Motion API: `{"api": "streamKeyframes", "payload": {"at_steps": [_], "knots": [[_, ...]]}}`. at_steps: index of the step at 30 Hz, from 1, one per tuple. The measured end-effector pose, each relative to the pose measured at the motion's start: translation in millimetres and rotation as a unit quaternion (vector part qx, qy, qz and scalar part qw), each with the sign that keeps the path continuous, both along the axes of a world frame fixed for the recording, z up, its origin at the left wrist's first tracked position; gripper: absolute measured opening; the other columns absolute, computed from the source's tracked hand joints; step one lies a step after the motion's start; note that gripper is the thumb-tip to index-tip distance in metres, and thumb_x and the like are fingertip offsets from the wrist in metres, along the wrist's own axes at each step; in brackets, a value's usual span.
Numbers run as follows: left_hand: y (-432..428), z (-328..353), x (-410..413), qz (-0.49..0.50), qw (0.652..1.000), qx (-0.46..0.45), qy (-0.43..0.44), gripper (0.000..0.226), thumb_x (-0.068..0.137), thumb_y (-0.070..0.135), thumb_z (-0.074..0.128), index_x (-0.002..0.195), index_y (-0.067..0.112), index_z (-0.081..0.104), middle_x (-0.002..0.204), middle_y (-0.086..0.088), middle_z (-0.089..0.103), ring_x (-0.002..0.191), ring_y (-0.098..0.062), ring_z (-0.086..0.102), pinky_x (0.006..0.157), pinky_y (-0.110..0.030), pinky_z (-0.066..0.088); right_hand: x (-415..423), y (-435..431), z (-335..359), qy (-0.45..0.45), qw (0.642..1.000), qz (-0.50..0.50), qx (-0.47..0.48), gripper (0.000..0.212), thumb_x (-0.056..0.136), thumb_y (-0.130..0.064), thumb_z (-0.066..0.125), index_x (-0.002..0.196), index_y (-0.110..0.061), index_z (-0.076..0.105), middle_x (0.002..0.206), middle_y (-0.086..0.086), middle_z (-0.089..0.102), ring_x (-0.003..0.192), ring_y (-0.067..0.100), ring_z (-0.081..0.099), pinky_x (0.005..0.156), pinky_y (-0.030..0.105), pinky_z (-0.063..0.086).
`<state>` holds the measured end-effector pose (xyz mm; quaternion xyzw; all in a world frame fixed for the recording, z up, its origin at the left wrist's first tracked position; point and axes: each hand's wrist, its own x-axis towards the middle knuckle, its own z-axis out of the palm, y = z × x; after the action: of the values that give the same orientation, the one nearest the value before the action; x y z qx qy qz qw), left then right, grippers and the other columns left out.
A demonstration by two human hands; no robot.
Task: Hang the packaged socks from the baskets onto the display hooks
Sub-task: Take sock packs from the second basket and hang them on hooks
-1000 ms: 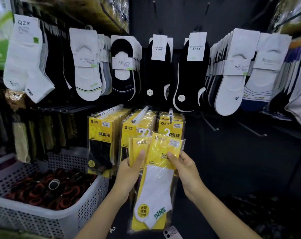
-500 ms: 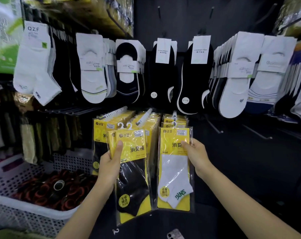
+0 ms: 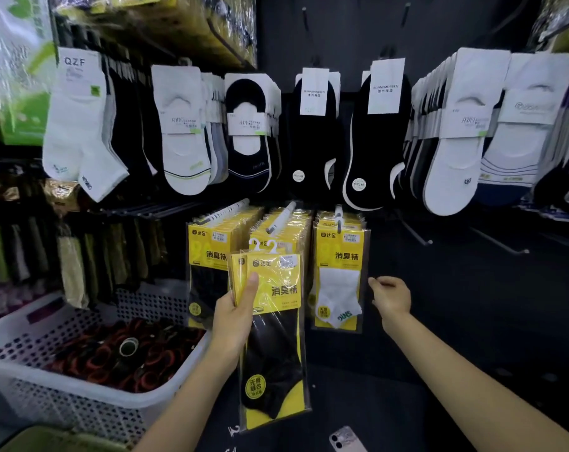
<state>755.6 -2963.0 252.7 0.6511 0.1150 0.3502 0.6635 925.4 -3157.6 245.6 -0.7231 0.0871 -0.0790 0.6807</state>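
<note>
Sock packs held up before a dark shop display wall
Nearest, a phone lies on the dark surface below the held packs. The left hand grips these yellow black-sock packs, thumb pressed on the front card, fingers curled behind. Left of the held packs, a white perforated basket contains dark rolls with red bands. To their right, the right hand hangs loosely curled and empty, just beside a white-sock pack hanging on a hook. Behind them hang more yellow packs; above, no-show socks
</note>
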Motion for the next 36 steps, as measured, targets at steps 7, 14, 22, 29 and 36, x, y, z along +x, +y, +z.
{"api": "streamKeyframes", "payload": {"at_steps": [7,14,22,29,36], "knots": [[-29,-3,9,-0.084,0.995,-0.034,0.032,0.029,0.079,0.052,0.06,0.088,0.026,0.07,0.078,0.019,0.074,0.075,0.007,0.067,0.055,-0.002,0.045,-76,2,5,-0.06,0.965,0.253,0.039,0.02,0.093,-0.031,0.055,0.099,-0.014,0.065,0.096,0.007,0.069,0.089,0.019,0.066,0.083,0.031,0.054],[-46,-1,15,-0.082,0.994,-0.032,0.066,0.031,0.069,0.06,0.064,0.078,0.031,0.065,0.068,0.026,0.07,0.064,0.013,0.063,0.046,-0.001,0.041,-96,-2,7,-0.091,0.951,0.287,0.069,0.017,0.089,-0.022,0.062,0.101,-0.011,0.065,0.1,0.006,0.072,0.087,0.013,0.07,0.065,0.018,0.054],[-13,4,9,0.021,0.996,-0.01,0.088,0.059,0.069,0.075,0.042,0.063,0.018,0.026,0.062,0.0,0.026,0.06,-0.011,0.034,0.056,-0.018,0.027,-78,-18,15,-0.129,0.964,0.2,0.12,0.01,0.095,-0.021,0.053,0.103,-0.016,0.057,0.087,-0.005,0.075,0.079,0.006,0.071,0.059,0.015,0.054],[10,14,6,0.045,0.997,-0.015,0.058,0.044,0.081,0.066,0.044,0.064,0.027,0.031,0.066,0.012,0.03,0.056,0.001,0.027,0.056,-0.015,0.026,-53,-1,40,-0.179,0.963,0.193,0.062,0.005,0.095,-0.022,0.056,0.095,-0.018,0.056,0.081,-0.008,0.073,0.073,0.003,0.07,0.061,0.015,0.053],[12,19,3,0.03,0.998,-0.007,0.048,0.052,0.079,0.068,0.043,0.064,0.021,0.028,0.069,0.005,0.034,0.056,0.003,0.032,0.061,-0.012,0.027,-20,26,34,-0.138,0.98,0.126,0.063,0.005,0.093,-0.023,0.058,0.09,-0.019,0.057,0.088,-0.006,0.066,0.081,0.008,0.063,0.063,0.015,0.045]]}}
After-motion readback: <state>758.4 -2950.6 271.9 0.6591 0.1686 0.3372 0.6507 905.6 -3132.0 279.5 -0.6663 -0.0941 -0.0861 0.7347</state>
